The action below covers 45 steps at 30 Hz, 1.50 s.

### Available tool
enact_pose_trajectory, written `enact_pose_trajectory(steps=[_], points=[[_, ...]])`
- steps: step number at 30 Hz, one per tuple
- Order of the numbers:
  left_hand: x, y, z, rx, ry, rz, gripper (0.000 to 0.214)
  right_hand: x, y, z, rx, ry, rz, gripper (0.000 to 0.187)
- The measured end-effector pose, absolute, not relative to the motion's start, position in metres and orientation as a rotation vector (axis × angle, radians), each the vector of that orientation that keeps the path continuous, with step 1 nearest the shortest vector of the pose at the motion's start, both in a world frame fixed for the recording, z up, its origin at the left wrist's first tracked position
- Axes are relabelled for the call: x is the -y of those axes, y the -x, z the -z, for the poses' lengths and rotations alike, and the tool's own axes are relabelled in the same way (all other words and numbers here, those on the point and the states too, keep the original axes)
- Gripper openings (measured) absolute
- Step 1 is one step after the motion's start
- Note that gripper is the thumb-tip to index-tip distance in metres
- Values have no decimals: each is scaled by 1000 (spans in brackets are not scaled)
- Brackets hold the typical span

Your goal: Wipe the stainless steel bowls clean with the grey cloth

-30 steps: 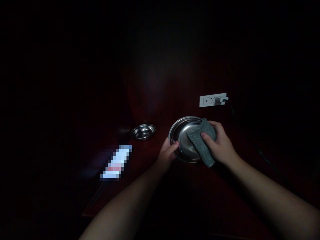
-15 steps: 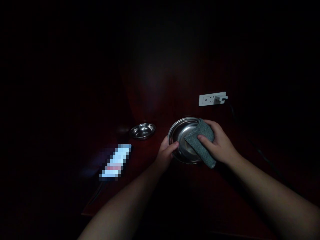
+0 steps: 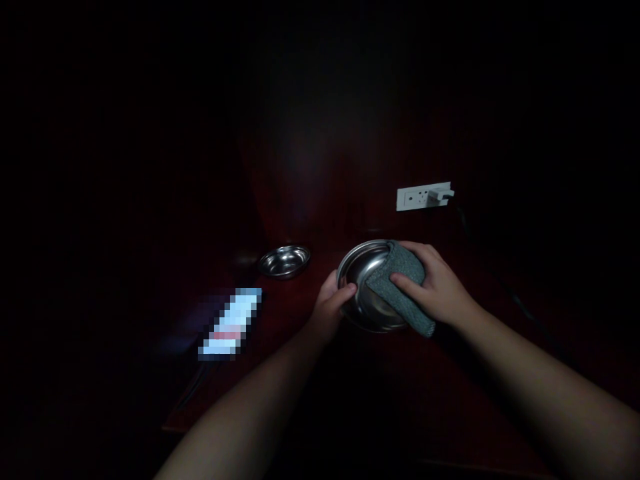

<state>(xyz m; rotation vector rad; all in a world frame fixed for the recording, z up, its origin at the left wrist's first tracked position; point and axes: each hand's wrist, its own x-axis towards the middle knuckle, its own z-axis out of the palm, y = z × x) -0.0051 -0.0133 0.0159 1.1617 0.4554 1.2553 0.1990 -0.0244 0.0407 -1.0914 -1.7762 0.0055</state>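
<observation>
In dim light I hold a shiny steel bowl over a dark red table. My left hand grips the bowl's left rim, thumb inside it. My right hand is closed on a grey-green cloth and presses it against the bowl's right inner side and rim. The bowl is tilted towards me.
A second, smaller steel bowl rests on the table to the left. A bright blurred rectangle lies further left. A white wall socket with a plug and a dark cable sits behind the bowl. The surroundings are black.
My right hand has slid the cloth leftwards and further round the bowl's rim. The bowl has tipped a little more. My left hand has kept its grip.
</observation>
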Motion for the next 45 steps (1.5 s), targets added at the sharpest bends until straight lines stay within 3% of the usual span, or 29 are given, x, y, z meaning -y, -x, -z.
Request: enact_pose_trajectory(steps=[7, 12, 20, 45], points=[[14, 9, -25, -331, -875, -1116, 41, 17, -191, -31, 1432, 1120, -262, 49], [21, 8, -21, -299, -1069, -1064, 46, 16, -191, -33, 1269, 1152, -283, 47], [21, 6, -17, -289, -1233, -1102, 63, 16, -197, -31, 1426, 1177, -257, 50], [13, 7, -17, -373, -1317, -1185, 64, 22, -197, -35, 1701, 1147, -100, 60]])
